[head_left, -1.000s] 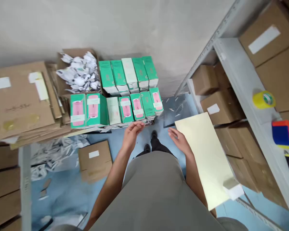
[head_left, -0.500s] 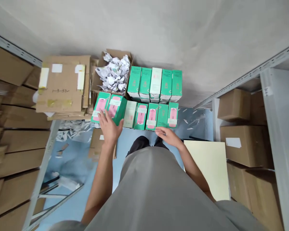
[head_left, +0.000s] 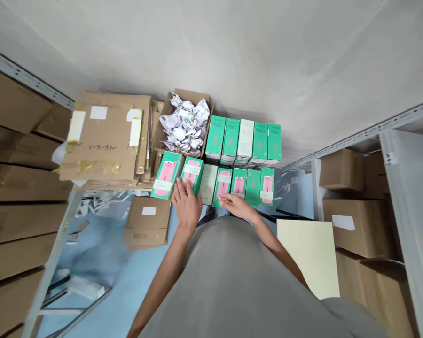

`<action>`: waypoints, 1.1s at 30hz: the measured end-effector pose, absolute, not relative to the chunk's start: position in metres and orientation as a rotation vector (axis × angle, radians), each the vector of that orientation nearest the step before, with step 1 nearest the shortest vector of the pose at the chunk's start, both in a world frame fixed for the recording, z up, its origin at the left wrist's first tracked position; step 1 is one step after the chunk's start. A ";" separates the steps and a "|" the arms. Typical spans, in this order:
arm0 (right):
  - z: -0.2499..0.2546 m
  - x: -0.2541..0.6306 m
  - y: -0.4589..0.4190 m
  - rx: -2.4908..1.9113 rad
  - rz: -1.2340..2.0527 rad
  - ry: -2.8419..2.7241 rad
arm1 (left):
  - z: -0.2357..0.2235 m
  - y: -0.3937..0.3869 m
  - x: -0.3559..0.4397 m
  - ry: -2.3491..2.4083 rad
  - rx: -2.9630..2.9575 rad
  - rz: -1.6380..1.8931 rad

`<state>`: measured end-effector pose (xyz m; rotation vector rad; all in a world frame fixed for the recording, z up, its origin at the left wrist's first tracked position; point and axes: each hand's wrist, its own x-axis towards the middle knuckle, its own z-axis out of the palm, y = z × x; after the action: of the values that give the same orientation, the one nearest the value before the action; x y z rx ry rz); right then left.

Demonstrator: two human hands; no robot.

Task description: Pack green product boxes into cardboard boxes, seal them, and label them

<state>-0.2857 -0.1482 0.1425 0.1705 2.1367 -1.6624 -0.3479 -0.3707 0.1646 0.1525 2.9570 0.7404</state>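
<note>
Fingers point(head_left: 180, 191) of the left hand point(head_left: 187, 210) spread out and loose, over the near end of a green cardboard box with a pink bottle print point(head_left: 194, 166), second from the left in the front row. Pretty clearly released, but hard to tell how firmly touching. Just left of that, a leftmost green box with a tall pink bottle print point(head_left: 167, 176), angled a bit differently from the rest.

As for the right hand point(head_left: 240, 207), lightly bent and down at the near edge of a fourth green box with a pink bottle and pale label point(head_left: 223, 180). Can't tell whether grasping it or just resting there.

Between the two hands, a slim white cardboard box point(head_left: 208, 180). Further right in the same row, one more pink-bottle green box point(head_left: 239, 180), then a plain green box point(head_left: 254, 185), then a rightmost green box with a pink bottle point(head_left: 267, 183). Behind all that, a second row: four green boxes point(head_left: 216, 136) with a white box with small red print point(head_left: 246, 136) in the middle.

To the left of the back row, an open brown carton point(head_left: 193, 96) full of crumpled white paper point(head_left: 188, 122), and beside it a stack of flattened brown cardboard point(head_left: 105, 157) with handwriting on top. Down on the blue floor point(head_left: 109, 263), a folded brown carton point(head_left: 146, 220).
</note>
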 end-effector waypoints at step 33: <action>0.223 -0.124 -0.201 1.608 -2.611 1.978 | 0.226 -0.296 -0.308 1.294 0.387 1.310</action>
<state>-0.1239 -0.2006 0.2231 1.6078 1.9779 -2.6111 -0.3083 -0.2958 0.2260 0.3866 1.2938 1.3105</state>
